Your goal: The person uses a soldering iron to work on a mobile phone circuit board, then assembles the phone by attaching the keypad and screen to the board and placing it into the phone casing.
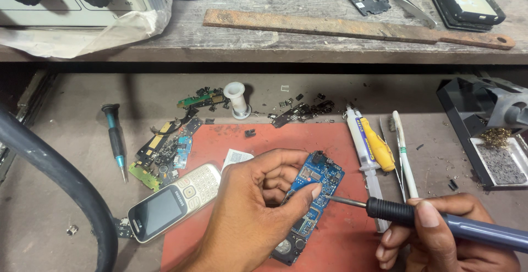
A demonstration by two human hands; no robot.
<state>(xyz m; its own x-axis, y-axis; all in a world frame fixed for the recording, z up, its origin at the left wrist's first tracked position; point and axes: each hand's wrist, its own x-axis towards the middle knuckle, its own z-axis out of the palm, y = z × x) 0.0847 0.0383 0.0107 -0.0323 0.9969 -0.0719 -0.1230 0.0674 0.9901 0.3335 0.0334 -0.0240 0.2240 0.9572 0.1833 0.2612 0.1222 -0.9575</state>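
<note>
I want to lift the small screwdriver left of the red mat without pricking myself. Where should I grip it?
Take the screwdriver by its dark ribbed handle, near the upper end. It lies flat with the metal tip pointing toward you, so come from above, pinching across the handle from both sides. Bare bench surrounds it; the loose circuit boards lie to its right.

centre: blue circuit board (318, 179) with small silver and black parts, on a red-orange mat (335, 233). at 3 o'clock: soldering iron (440, 222), black collar, blue-grey handle; white syringe (366, 162) with a yellow band. at 9 o'clock: silver-white keypad phone (173, 201), black screen; screwdriver (115, 140), black grip, teal neck; green and yellow board scraps (162, 151). at 12 o'clock: rust-brown file (352, 28) on a grey wooden shelf (231, 44).
</note>
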